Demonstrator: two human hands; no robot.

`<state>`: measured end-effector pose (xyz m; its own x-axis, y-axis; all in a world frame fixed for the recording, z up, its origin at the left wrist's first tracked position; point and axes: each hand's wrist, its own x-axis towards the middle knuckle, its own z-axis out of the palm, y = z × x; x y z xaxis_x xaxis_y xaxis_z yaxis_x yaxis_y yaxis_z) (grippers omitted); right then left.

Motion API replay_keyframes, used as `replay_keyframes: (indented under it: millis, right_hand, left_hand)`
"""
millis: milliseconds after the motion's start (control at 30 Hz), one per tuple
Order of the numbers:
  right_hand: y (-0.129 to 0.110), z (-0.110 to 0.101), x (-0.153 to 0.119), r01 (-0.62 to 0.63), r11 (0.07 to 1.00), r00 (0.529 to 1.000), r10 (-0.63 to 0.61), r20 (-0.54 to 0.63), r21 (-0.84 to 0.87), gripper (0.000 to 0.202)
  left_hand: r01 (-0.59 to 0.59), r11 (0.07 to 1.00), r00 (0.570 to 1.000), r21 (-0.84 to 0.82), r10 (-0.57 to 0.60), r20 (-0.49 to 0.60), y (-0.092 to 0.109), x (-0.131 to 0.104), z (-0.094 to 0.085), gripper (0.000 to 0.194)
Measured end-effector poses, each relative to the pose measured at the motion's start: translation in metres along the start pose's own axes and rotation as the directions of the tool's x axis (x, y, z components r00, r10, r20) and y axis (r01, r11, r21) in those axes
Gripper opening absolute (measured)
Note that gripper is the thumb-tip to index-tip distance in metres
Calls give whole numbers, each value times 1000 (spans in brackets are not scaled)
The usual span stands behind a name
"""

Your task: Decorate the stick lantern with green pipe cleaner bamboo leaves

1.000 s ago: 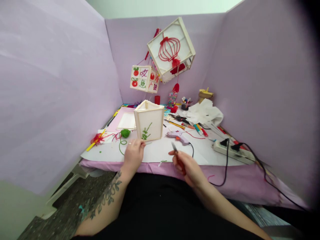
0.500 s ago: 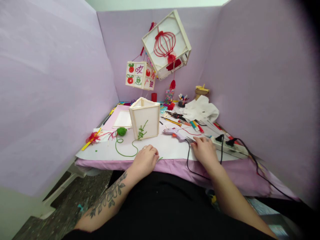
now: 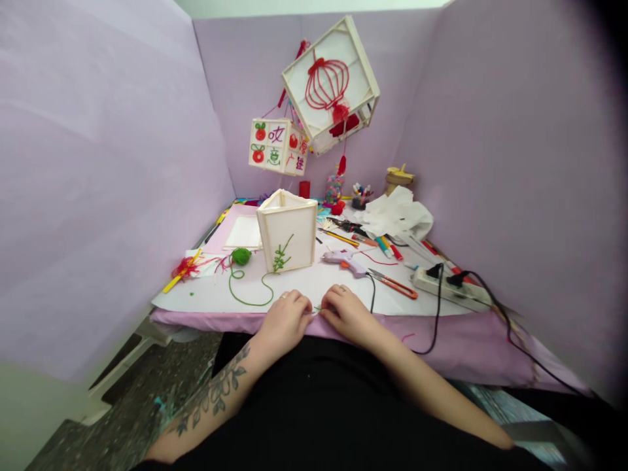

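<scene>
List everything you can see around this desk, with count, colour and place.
Table: one, white, middle.
Partitions: three, lilac, around table.
Large hanging lantern: one, white-red, above table.
Small hanging lantern: one, multicoloured, to its left.
Three-sided lantern: one, white-green, centre.
Yarn ball: one, green, centre left.
Flat frame: one, white, behind yarn ball.
Yarn tangle: one, red, left edge.
Glue gun: one, lilac, centre right.
Slim tool: one, orange-handled, beside glue gun.
Power strip: one, white, right edge.
Crumpled heap: one, white, back right.
Bead jar: one, multicoloured, back.
Pen cup: one, mixed, back.
Loose craft supplies: many, mixed colours, mid-right.
Yarn snippet: one, green, between hands.
Left hand: one, front edge.
Right hand: one, beside left hand.
</scene>
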<state>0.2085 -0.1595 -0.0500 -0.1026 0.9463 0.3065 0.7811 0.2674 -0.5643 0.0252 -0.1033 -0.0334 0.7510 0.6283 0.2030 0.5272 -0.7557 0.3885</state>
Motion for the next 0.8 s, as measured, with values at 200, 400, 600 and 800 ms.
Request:
replay_keyframes:
  millis: [200,400,600,800]
  right_hand:
    - [10,-11,-5,-43,997,997,48,-65,70,9]
    - [13,-12,-11,-85,989,986,101,-136,117,9]
    - [17,-6,-14,-87,990,981,105,-164,113,9]
    - [17,-7,-13,-79,992,981,95,-170,97,9]
  left_hand:
    - [-65,998,997,-2,65,-33,-2,1,3,14]
    - [-47,997,996,-57,43,-78,-10,-3,0,13]
    - [-153,984,987,-88,149,-51,-5,0,13,11]
    - [-180,961,979,-207,156,-128,0,-12,-16,18]
